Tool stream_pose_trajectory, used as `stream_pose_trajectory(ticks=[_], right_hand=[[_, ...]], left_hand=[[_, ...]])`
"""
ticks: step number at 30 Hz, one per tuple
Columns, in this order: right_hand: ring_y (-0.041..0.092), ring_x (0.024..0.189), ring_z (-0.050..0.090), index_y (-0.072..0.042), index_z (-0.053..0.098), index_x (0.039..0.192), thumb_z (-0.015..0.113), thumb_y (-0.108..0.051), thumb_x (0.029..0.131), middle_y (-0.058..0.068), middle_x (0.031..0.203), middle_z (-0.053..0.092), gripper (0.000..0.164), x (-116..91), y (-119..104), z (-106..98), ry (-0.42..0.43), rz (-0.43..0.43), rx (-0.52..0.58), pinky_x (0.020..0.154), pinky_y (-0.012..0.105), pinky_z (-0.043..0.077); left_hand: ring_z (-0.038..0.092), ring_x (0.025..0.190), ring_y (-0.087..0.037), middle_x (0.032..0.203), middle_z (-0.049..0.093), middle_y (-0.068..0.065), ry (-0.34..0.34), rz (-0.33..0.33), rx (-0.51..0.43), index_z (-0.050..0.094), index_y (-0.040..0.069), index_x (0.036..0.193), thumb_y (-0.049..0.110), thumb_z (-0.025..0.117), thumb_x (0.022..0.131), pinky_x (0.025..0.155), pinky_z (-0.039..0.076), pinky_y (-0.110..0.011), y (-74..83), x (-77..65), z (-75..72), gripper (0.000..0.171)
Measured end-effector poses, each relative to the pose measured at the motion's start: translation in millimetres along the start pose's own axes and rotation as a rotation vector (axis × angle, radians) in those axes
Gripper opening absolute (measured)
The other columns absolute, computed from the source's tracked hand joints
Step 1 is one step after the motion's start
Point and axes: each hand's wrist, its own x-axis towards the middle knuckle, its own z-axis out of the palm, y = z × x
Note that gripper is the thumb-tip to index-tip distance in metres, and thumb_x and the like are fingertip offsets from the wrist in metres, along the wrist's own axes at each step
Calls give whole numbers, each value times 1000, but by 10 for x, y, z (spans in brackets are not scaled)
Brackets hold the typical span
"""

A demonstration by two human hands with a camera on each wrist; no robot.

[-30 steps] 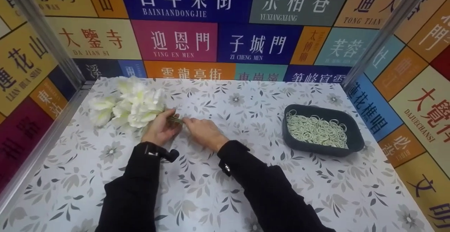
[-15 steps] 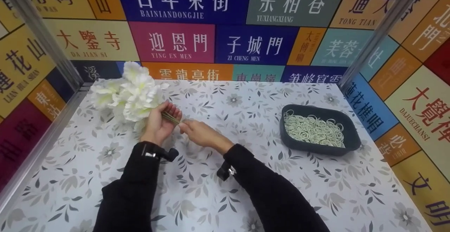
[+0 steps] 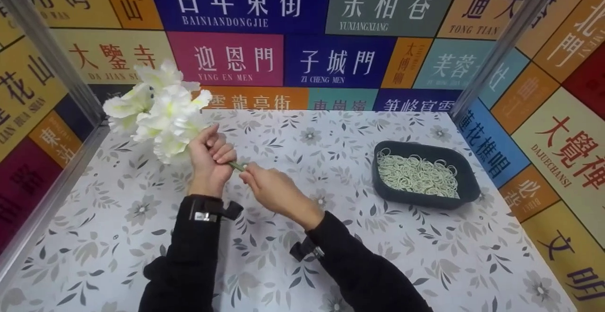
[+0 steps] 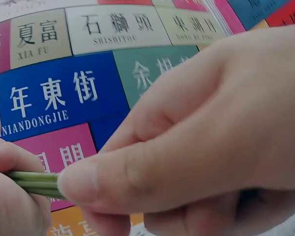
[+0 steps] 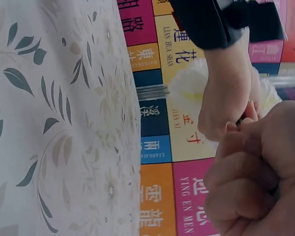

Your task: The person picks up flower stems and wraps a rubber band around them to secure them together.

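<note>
A bunch of white artificial flowers [image 3: 165, 108] with pale yellow-green centres is held up at the left of the head view. My left hand [image 3: 211, 158] curls round its green stems [image 4: 37, 184] just below the blooms. At the lower ends, my right hand [image 3: 276, 191] pinches the stems between thumb and forefinger. Only a short length of stem shows between the two hands; the rest is hidden in the fingers. In the right wrist view, the left hand [image 5: 228, 98] is partly behind the right hand [image 5: 250, 182], with white petals [image 5: 189, 86] beyond.
A dark rectangular tub [image 3: 425, 198] full of pale green rubber-band-like rings [image 3: 416, 175] stands on the right of the table. The tabletop [image 3: 264, 255] has a white leaf-and-flower pattern. Colourful panels with characters [image 3: 241, 59] wall in the back and sides.
The flowers have risen off the table and tilted up to the left. My left hand has turned and its fingers have closed round the stems. The right hand stays at the stem ends.
</note>
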Motion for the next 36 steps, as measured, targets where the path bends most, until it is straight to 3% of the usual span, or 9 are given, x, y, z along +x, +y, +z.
stream_pose_trajectory(ticks=[2, 5, 9, 12, 19, 27, 36], right_hand=[[17, 54, 49, -11, 55, 101, 43, -33, 110, -5, 65, 43, 27, -79, -49, 3, 70, -44, -144, 49, 33, 40], [17, 49, 48, -12, 55, 99, 45, -34, 109, -5, 60, 41, 27, -189, -83, 14, 171, -101, -276, 44, 34, 39], [16, 48, 48, -13, 56, 97, 45, -35, 109, -6, 59, 44, 28, -299, -91, 19, 231, -127, -328, 43, 32, 39], [15, 48, 47, -13, 56, 96, 45, -36, 109, -6, 59, 45, 28, -359, -83, 2, 242, -120, -316, 42, 31, 39], [13, 46, 44, -13, 55, 94, 47, -36, 108, -8, 58, 41, 28, -425, -26, 39, 270, -124, -328, 39, 29, 37], [11, 45, 41, -13, 53, 91, 48, -35, 108, -8, 59, 39, 28, -455, -21, 6, 205, -95, -305, 38, 26, 33], [12, 47, 43, -12, 54, 95, 45, -32, 109, -9, 60, 39, 27, -491, -21, -27, 191, -108, -279, 39, 25, 35]], left_hand=[[28, 32, -8, 43, 33, 3, -52, 19, -56, 37, 14, 54, 15, 51, 104, 31, 20, -19, -18, -41, -5, 52], [24, 32, -8, 41, 34, 2, -149, 37, -144, 34, 13, 52, 20, 48, 107, 32, 15, -19, -65, -114, -23, 57], [14, 35, -7, 39, 32, 1, -292, 20, -244, 30, 13, 52, 28, 42, 109, 34, 10, -20, -134, -196, -47, 60], [13, 37, -8, 39, 32, 0, -344, -6, -266, 28, 14, 53, 32, 41, 110, 35, 11, -21, -185, -226, -51, 61], [13, 37, -8, 42, 23, 4, -359, -16, -304, 21, 17, 56, 36, 35, 110, 35, 11, -21, -278, -250, -107, 59], [12, 38, -7, 41, 27, 3, -289, -34, -282, 22, 17, 55, 14, 38, 101, 36, 12, -20, -322, -253, -85, 49], [12, 37, -7, 41, 25, 4, -310, -39, -310, 21, 17, 55, 18, 36, 103, 35, 11, -20, -363, -271, -44, 50]])
